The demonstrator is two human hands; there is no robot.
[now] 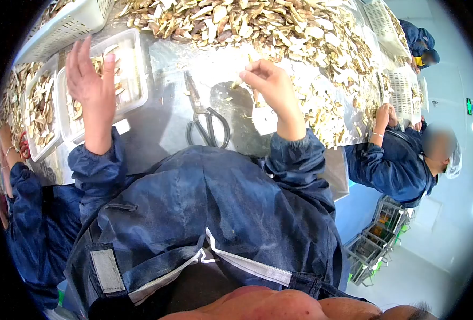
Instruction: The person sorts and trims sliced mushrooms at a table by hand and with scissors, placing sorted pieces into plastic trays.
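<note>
My left hand (91, 77) is raised with fingers spread over a clear plastic tub (143, 80) that has some sliced mushrooms (76, 110) in it. Nothing shows in its grasp. My right hand (274, 88) hovers over the metal table, thumb and index finger pinched together; what they hold, if anything, is too small to make out. Between my hands lie scissors (209, 125) with dark looped handles, blades pointing away from me. A large heap of sliced mushrooms (236, 24) covers the table beyond my right hand and spreads down its right side.
Another tub (29, 130) of slices stands at left, below a white perforated crate (81, 24). A co-worker's arm (20, 160) reaches in at left. A co-worker (402, 154) sits at right near white baskets (404, 96); another person (418, 40) is farther off. Metal racks (375, 242) stand on the floor.
</note>
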